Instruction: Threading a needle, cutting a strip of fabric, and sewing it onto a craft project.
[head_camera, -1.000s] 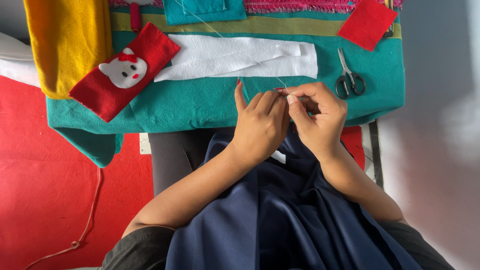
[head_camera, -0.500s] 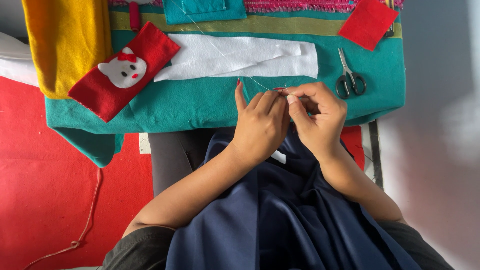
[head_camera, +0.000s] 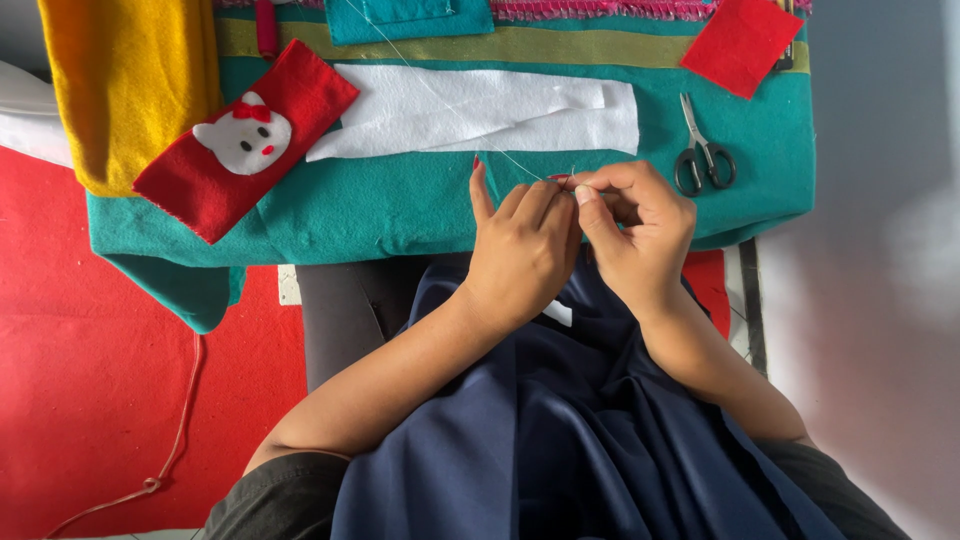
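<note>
Scissors (head_camera: 703, 160); yellow felt (head_camera: 130, 80); cat-face piece (head_camera: 245, 140)

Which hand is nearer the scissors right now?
Right. The right hand sits just left of the scissors, apart from them. The left hand lies farther left, beyond the right, fingers meeting it at the thread.

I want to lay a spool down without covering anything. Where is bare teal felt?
Bare teal felt runs between the red cat piece and the left hand, below the white felt strip. A smaller patch lies right of the scissors. It is crowded around both hands, where the right hand pinches the thread.
</note>
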